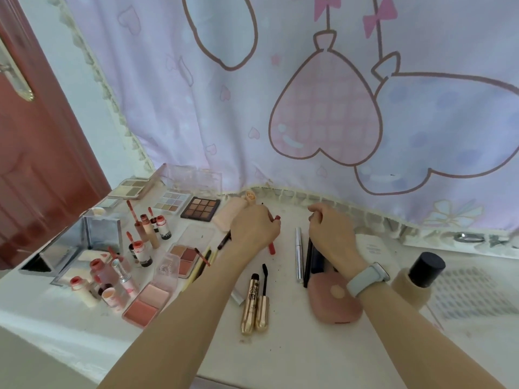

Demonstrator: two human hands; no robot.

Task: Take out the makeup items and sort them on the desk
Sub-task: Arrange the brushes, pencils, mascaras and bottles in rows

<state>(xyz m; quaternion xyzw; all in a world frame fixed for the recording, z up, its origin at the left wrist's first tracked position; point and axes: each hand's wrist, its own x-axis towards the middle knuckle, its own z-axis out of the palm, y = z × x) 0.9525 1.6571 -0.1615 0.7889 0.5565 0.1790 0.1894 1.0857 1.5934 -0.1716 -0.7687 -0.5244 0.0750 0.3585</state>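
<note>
A white desk (pixel 295 349) crowded with makeup is seen below a pastel curtain (pixel 280 94) printed with hearts, a red-brown door (pixel 36 153) at left. A red lip pencil (pixel 271 245) is gripped by the curled fingers of the left hand (pixel 252 228); whether anything is held in the curled right hand (pixel 328 231) cannot be told. Eyeshadow palettes (pixel 200 212) and lip tints (pixel 140 249) are grouped at left, gold mascara tubes (pixel 254 307) in front.

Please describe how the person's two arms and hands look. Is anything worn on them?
Both forearms are bare, with no sleeves in view. The right wrist carries a watch with a pale blue-grey band. The left hand and right hand show no gloves; I see no rings.
</note>
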